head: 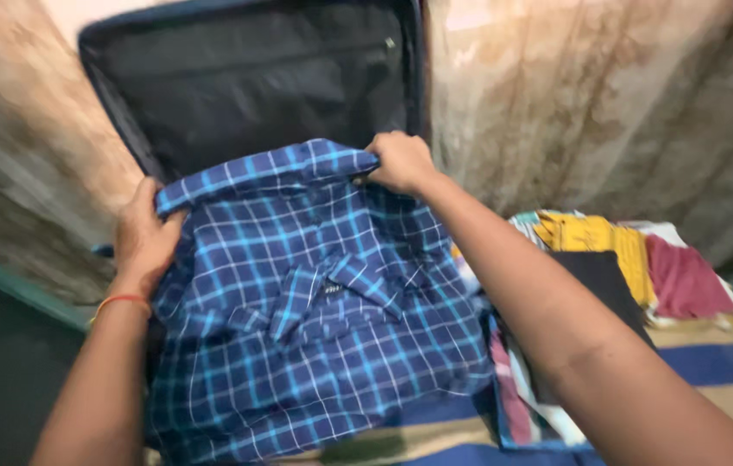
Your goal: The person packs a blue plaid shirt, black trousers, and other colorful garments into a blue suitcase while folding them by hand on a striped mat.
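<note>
Looking down from the head camera, I saw a dark strip with a green edge (12, 289) at the far left, below a blurred, mottled beige wall (21, 155). Next came my left hand (144, 237), with an orange thread band (122, 300) round its wrist; its fingers were closed on the left end of a folded blue checked shirt (314, 336), gripping the cloth at its upper edge. That shirt filled the middle of the view, its collar and buttoned front facing up, its top edge raised between both hands. Behind it stood the open lid of a dark suitcase (254, 78), lined in black fabric, leaning back towards the wall. I could not tell whether the shirt touched the case floor beneath it. My right hand (401, 162) was clenched on the shirt's upper right corner, knuckles up, just in front of the lid's lower edge. To the right of my forearm lay a pile of folded clothes: a black piece (599, 280), a yellow one (595, 237) and a dark red one (685, 280), resting on a striped blue and tan cover (720, 367)
</note>
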